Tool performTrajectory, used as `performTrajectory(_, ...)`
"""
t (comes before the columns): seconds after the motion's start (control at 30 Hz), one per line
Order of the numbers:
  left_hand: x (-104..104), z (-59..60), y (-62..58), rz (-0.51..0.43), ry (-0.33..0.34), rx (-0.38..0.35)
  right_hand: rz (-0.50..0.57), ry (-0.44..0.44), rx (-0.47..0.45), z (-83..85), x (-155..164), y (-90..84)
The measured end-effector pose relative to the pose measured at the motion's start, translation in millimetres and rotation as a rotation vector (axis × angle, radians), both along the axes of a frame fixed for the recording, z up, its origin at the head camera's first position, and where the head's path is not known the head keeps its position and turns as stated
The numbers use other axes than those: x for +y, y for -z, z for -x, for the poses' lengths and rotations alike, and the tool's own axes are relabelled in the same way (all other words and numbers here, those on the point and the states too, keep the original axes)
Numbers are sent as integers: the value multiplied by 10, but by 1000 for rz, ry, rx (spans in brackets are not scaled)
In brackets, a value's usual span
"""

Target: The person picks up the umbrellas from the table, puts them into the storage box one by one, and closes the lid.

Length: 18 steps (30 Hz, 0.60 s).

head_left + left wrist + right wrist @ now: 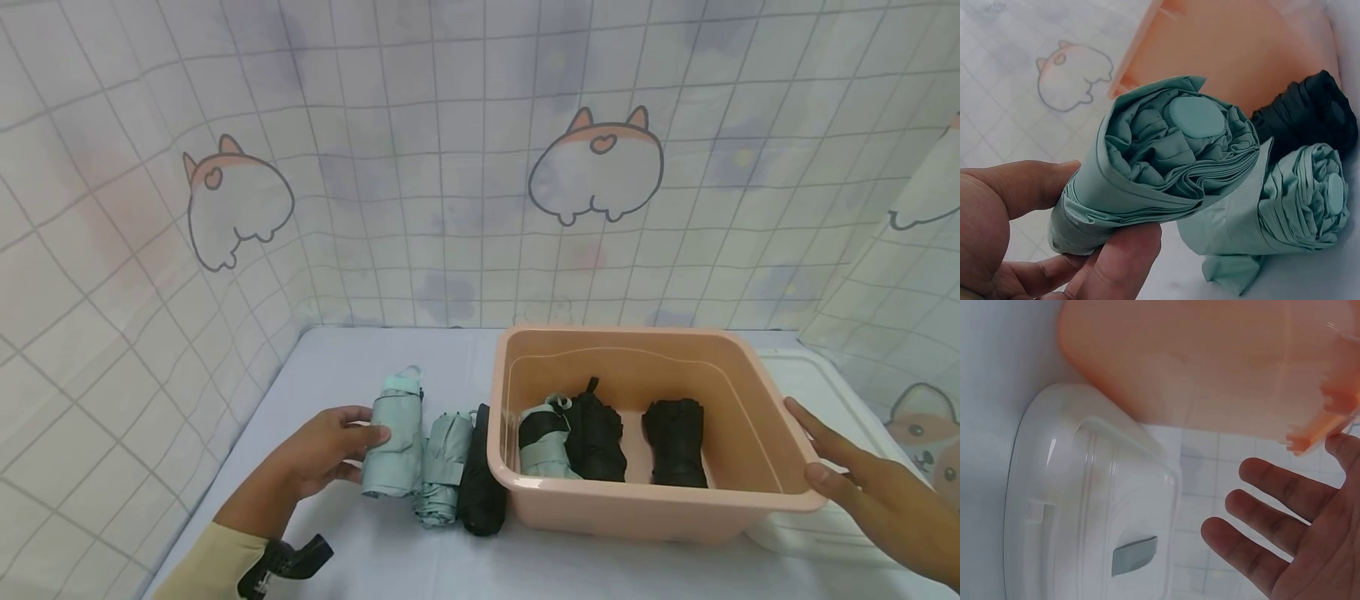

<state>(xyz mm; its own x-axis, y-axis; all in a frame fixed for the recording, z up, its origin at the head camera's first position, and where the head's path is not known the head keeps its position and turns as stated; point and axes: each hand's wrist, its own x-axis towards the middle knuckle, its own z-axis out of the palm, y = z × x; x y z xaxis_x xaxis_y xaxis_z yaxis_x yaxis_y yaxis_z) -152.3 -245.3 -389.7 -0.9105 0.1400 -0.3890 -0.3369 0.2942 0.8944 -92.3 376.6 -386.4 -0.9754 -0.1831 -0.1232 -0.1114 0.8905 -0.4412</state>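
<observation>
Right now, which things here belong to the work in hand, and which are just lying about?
In the work:
left hand gripping mint folded umbrella
right hand at pink tub
umbrellas beside the tub
umbrellas in the tub

Lying about:
white lid
patterned backdrop

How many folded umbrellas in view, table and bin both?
6. On the table: a green one gripped by the left hand, a second green, a black. In the pink bin: one green-and-black, two black. More may be hidden.
</observation>
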Motion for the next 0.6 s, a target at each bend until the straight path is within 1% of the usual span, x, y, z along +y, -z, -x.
performTrajectory(0.13, 30, -15, -82, -8, 34, 12, -12, 18, -17, 21, -4, 2)
performTrajectory(0.2, 46, -17, -115, -7, 38, 17, -9, 16, -8, 21, 0, 8)
performTrajectory(0.3, 68, -21, -158, -7, 37, 24, -9, 8, 12, 11, 12, 12)
performTrajectory(0.4, 91, -14, -189, -17, 15, 23, -11, -1, 26, 3, 21, 11)
performTrajectory(0.6, 173, 7, -255, -16, 5, 42, -18, 6, 18, 4, 16, 3)
